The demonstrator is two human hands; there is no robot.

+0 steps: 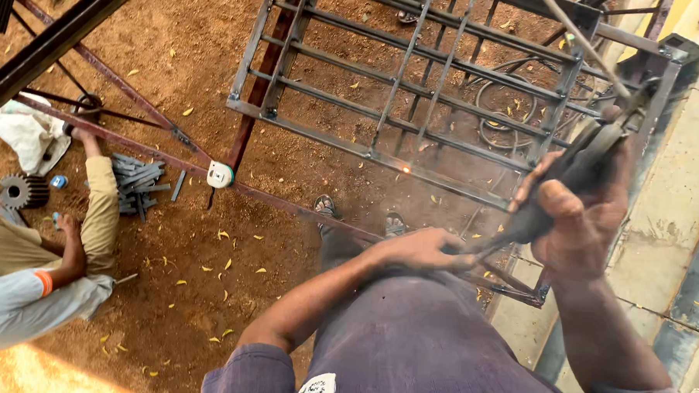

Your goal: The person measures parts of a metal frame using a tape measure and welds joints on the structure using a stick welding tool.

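A small white label (315, 389) — rectangular, with dark print — sits on the shirt's lower edge.

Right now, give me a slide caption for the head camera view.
Right hand grips a welding electrode holder above a steel grille; left hand steadies the cable; a co-worker sits nearby.

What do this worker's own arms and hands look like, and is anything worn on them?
Both hands are bare, with no gloves: the left hand and the right hand look dusty and work-smudged. The forearms are uncovered too. Purplish-blue shirt sleeves are pushed up to about the elbows. No watch, ring or wristband shows.
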